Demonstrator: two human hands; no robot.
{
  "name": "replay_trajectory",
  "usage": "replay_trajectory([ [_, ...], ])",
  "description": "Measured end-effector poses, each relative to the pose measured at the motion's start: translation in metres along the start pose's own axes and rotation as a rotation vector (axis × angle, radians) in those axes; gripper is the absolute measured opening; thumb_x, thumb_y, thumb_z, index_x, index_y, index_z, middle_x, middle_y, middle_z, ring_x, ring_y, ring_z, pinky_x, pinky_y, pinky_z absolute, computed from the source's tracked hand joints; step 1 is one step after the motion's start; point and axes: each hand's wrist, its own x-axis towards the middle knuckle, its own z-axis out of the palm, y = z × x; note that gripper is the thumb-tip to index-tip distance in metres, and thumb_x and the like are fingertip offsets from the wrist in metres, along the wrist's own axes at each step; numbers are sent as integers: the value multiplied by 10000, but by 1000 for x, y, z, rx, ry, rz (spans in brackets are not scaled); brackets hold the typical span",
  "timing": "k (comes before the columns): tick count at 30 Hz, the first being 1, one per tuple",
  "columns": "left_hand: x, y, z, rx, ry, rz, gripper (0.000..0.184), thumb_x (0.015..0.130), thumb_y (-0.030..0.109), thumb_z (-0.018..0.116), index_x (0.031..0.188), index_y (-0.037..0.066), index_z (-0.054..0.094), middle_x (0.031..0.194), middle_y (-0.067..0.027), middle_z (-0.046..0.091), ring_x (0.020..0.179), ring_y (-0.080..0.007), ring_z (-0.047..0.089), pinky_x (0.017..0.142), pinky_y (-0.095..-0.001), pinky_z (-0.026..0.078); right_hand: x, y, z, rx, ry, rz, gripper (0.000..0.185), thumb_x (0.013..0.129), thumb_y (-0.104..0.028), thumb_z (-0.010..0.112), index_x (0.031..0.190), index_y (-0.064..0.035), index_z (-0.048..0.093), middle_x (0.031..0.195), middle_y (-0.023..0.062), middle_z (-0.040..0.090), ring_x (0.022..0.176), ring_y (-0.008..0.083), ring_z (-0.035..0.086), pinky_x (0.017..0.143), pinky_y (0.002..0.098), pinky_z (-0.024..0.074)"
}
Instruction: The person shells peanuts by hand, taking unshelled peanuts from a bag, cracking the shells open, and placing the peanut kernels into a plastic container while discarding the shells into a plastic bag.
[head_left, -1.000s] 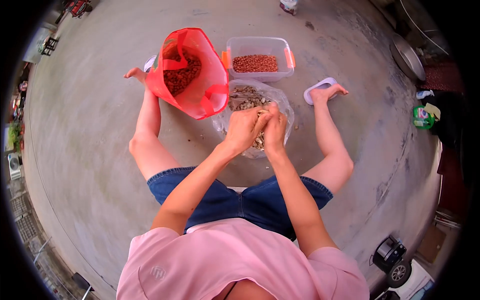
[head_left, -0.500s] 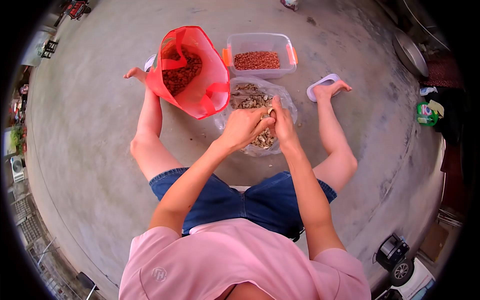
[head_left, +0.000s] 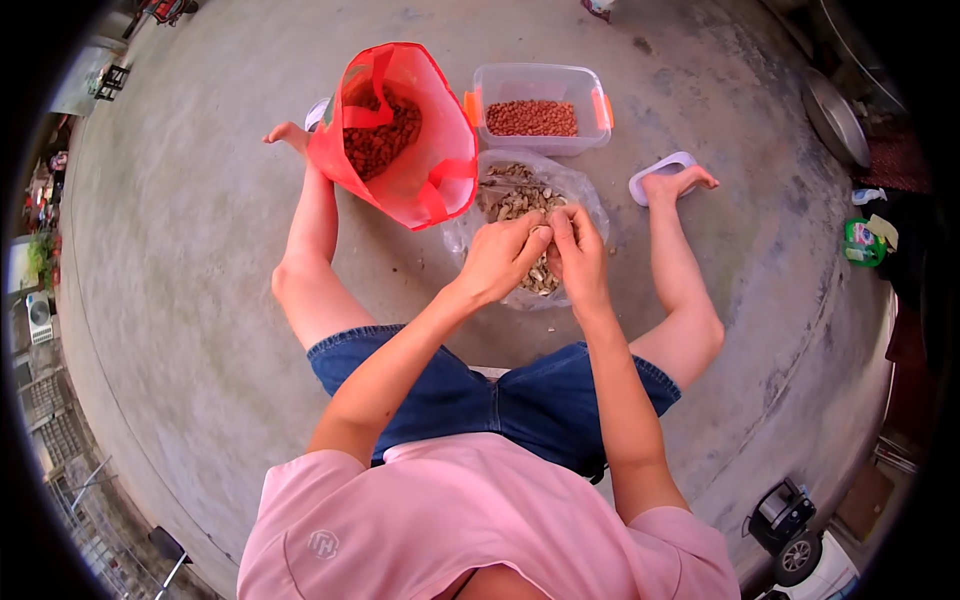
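My left hand (head_left: 503,258) and my right hand (head_left: 583,255) meet over a clear plastic bag (head_left: 583,188), fingertips pinched together. Between them is a peanut (head_left: 541,229), mostly covered by the fingers. Below lies a heap of broken peanut shells (head_left: 512,195) in the spread-open bag. Beyond my left hand stands a red carrier bag (head_left: 438,110) with its mouth open, holding what look like unshelled peanuts (head_left: 382,138). A clear plastic tub (head_left: 545,79) with orange clips holds reddish peanut kernels (head_left: 532,118), behind the shell bag.
My bare legs are spread to either side, with a pale slipper (head_left: 648,180) under the right foot. A large metal basin (head_left: 835,118) and a green container (head_left: 862,243) are at the right. A black wheeled object (head_left: 790,530) sits at lower right on the concrete floor (head_left: 190,300).
My right fingers have curled in and the raised thumb has come down towards the left fingertips. The whole view has shifted slightly, with the bags and tub appearing farther right.
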Motion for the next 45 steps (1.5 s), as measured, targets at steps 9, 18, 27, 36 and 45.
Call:
replay_trajectory([
  [9,-40,-47,53,-197,-56,-282,280,921,273,391,917,34,538,741,-157,611,710,-352,588,612,-420,434,-27,71,-35,411,-173,386,156,927,-188,474,1008,-61,517,793,8,517,643,78,479,592,219,422],
  [18,-7,-110,70,378,-209,-284,346,830,283,513,1083,48,480,731,-194,623,703,-368,611,619,-477,477,63,174,-70,-329,-38,248,249,903,-200,415,1070,-59,535,803,114,596,721,196,571,650,330,458],
  [27,54,-212,85,454,-254,-461,521,782,205,489,1261,29,382,801,-216,624,741,-380,610,628,-478,467,134,206,-30,-1210,-331,19,317,801,-140,501,1115,-153,545,741,219,611,738,390,595,656,490,456],
  [36,49,-210,83,381,-287,-565,594,763,153,455,1302,-54,316,827,-226,627,765,-373,613,657,-477,467,145,218,-26,-1125,-241,-152,203,778,-129,534,968,-111,605,690,180,618,660,349,611,594,439,481],
  [45,45,-216,83,328,-243,-608,604,761,161,468,1312,-31,316,782,-211,627,744,-365,611,669,-473,463,166,244,-7,-1583,-458,-210,144,786,-136,510,892,-66,576,672,141,632,636,294,636,547,384,497],
])
